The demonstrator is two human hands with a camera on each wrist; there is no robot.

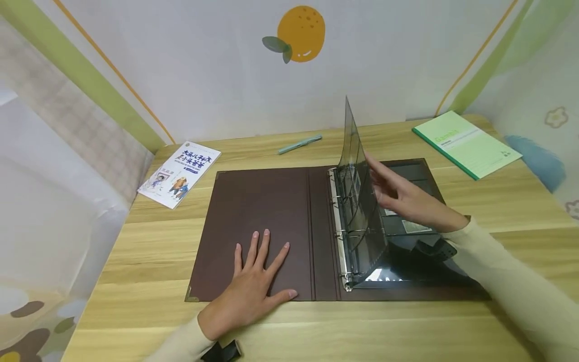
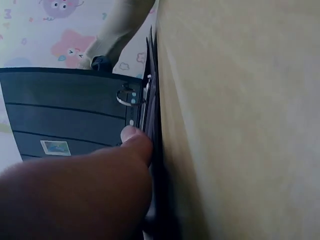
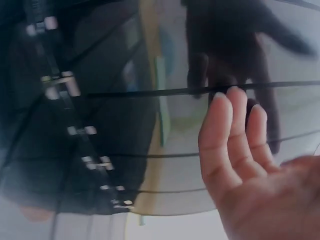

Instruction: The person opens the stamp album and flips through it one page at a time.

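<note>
From my head, I see the brown folder (image 1: 271,221) lying open in the middle of the frame on the table (image 1: 497,211). My left hand (image 1: 253,286) lies flat and spread on its left cover. My right hand (image 1: 402,193), fingers straight, pushes a dark see-through page (image 1: 357,201) up on its rings (image 1: 339,234). I think I am turning the page; next it must tip over leftward. By my left wrist, the page's pockets hold one small stamp (image 2: 55,147). By my right wrist, my fingers (image 3: 227,135) touch the page.
</note>
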